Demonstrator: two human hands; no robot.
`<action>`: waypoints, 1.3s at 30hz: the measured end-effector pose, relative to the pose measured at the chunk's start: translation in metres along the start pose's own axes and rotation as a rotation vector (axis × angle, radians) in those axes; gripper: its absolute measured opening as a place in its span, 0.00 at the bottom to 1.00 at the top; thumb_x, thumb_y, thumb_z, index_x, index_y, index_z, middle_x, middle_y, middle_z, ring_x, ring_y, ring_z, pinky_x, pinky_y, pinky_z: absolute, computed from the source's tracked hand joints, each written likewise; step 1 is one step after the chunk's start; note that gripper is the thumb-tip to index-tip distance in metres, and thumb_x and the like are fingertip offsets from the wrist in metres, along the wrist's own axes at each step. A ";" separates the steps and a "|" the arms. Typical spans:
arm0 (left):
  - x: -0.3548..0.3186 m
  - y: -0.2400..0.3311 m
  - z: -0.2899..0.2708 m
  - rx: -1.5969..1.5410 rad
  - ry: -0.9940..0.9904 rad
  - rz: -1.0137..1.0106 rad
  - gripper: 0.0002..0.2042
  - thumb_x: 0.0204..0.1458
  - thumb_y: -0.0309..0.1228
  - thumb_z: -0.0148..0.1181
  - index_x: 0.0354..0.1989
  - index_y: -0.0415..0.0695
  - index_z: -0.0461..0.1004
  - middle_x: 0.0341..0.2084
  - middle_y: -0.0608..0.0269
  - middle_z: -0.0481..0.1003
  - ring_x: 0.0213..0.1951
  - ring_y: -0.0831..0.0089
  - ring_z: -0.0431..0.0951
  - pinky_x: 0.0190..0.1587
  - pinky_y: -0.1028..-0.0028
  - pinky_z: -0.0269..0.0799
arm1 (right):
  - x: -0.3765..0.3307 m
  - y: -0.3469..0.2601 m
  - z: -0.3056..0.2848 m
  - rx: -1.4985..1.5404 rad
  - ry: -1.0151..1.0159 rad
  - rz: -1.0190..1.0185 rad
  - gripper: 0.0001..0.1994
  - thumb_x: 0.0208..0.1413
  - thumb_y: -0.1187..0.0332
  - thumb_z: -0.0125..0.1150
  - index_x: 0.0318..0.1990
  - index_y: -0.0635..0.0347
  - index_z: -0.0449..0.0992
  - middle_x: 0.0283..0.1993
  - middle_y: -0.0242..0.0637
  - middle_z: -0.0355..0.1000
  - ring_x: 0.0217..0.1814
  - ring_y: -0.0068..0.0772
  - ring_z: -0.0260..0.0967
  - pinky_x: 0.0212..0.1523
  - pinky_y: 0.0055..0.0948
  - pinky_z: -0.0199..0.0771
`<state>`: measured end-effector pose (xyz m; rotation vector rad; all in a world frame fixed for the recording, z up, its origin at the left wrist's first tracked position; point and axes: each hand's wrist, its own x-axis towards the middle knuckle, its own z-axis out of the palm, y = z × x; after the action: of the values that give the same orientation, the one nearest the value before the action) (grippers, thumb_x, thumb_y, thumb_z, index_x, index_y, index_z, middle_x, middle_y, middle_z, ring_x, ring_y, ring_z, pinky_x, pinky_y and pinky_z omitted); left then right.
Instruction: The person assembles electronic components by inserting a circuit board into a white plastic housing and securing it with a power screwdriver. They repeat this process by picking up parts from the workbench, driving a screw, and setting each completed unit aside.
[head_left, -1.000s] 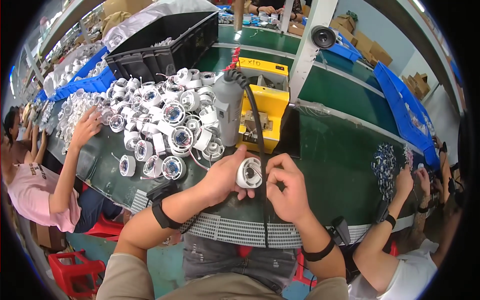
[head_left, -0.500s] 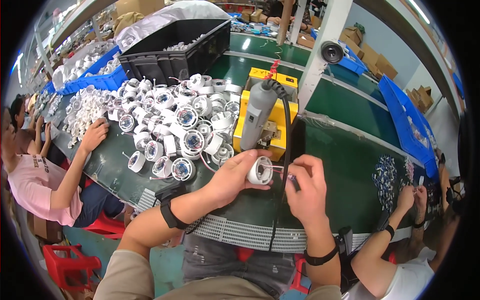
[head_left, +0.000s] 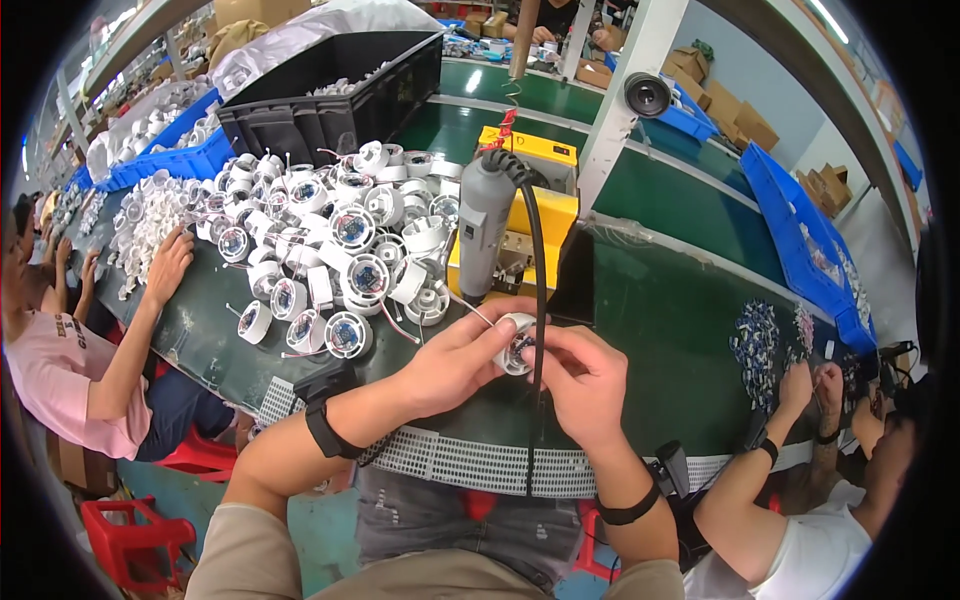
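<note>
Near the table's front edge, my left hand [head_left: 455, 362] grips a small white round plastic housing [head_left: 510, 328], its open side turned to the right. A small dark circuit board [head_left: 521, 350] shows in that opening. My right hand [head_left: 585, 385] is closed, thumb and fingertips pinched at the board and the housing's rim; the fingertips partly hide both. A thin wire runs from near my left fingers toward the pile. Just beyond my hands hangs a grey electric screwdriver [head_left: 484, 225], its black cable [head_left: 538, 300] passing down in front of my right fingers.
Many white housings with boards [head_left: 350, 230] are heaped to the left. Behind the screwdriver stands a yellow machine [head_left: 545, 215]. A black crate [head_left: 290, 125] is at the back left, a blue tray [head_left: 800, 250] at the right near piled boards [head_left: 755, 345]. Co-workers' arms reach in from both sides.
My right hand has moved left to the housing, bringing the small wired board into its opening. The housing has been tilted a little in my left hand. The whole view has shifted slightly.
</note>
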<state>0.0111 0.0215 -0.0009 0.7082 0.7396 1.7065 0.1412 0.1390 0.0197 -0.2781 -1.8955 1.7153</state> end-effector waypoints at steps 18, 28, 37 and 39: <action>0.003 0.012 0.001 0.522 0.024 -0.202 0.28 0.57 0.29 0.56 0.65 0.39 0.54 0.49 0.52 0.71 0.42 0.72 0.77 0.41 0.77 0.76 | 0.016 0.015 -0.027 -0.576 -0.077 -0.161 0.10 0.52 0.79 0.60 0.43 0.69 0.75 0.41 0.40 0.75 0.39 0.28 0.74 0.40 0.27 0.75; 0.009 0.002 -0.018 0.407 0.335 -0.322 0.19 0.53 0.24 0.51 0.53 0.32 0.63 0.43 0.52 0.71 0.40 0.65 0.78 0.38 0.70 0.82 | 0.082 0.001 0.051 -0.250 0.200 -0.486 0.29 0.53 0.73 0.56 0.62 0.70 0.54 0.39 0.38 0.70 0.37 0.31 0.72 0.45 0.29 0.73; 0.010 0.003 -0.020 0.370 0.351 -0.353 0.20 0.58 0.25 0.45 0.60 0.31 0.60 0.43 0.52 0.71 0.40 0.67 0.77 0.42 0.70 0.81 | 0.117 -0.010 0.055 0.070 0.399 -0.540 0.18 0.62 0.68 0.42 0.57 0.64 0.55 0.20 0.36 0.59 0.16 0.28 0.58 0.18 0.28 0.64; 0.010 0.003 -0.020 0.365 0.356 -0.354 0.20 0.59 0.25 0.45 0.60 0.31 0.60 0.44 0.52 0.70 0.39 0.67 0.77 0.42 0.70 0.81 | 0.119 -0.009 0.058 0.064 0.399 -0.549 0.17 0.62 0.67 0.42 0.56 0.64 0.56 0.20 0.36 0.59 0.15 0.28 0.58 0.18 0.28 0.64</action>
<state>-0.0083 0.0277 -0.0099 0.4810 1.3654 1.3965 0.0148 0.1489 0.0581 -0.0562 -1.4484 1.2384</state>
